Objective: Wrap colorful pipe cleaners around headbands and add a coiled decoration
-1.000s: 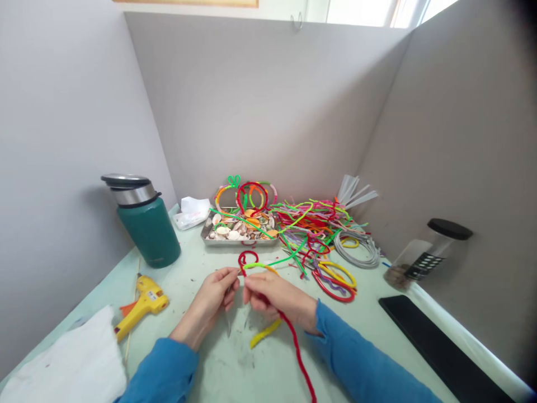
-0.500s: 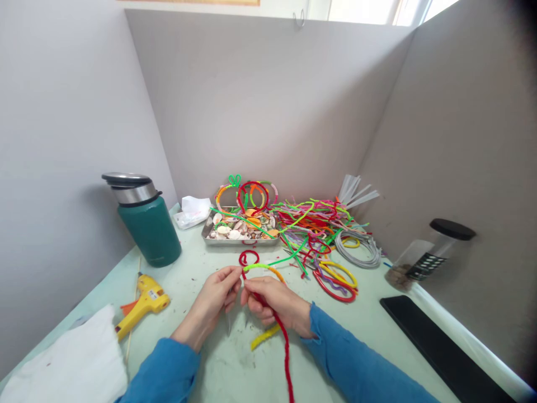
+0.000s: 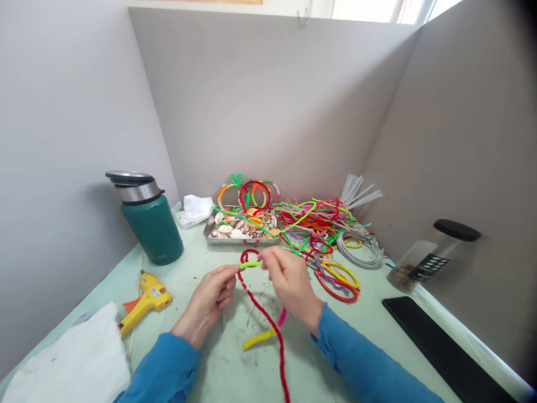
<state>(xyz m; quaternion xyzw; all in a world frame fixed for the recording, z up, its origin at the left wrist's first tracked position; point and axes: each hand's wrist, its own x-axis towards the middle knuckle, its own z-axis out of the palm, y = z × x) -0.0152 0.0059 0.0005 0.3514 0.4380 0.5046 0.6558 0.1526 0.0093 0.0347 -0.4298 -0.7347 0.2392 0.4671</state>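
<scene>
My left hand pinches one end of a curved, pipe-cleaner-wrapped strip, at its lime-green part. A long red pipe cleaner starts at those fingertips and trails down past the bottom edge of the view. My right hand is closed on the strip's green part a little further along, hiding the stretch beyond. Below that hand, a pink and yellow tail of the strip shows, passing behind the red pipe cleaner. A loose red curl lies just behind the strip.
A metal tray of shells stands at the back, wrapped rings behind it. Right of it lie piled pipe cleaners, a grey wire coil and a jar. At left are a green bottle, yellow glue gun and white cloth.
My right hand has let go of the red pipe cleaner, risen, and taken hold of the green part of the strip. The red pipe cleaner now hangs free below my left fingertips.
</scene>
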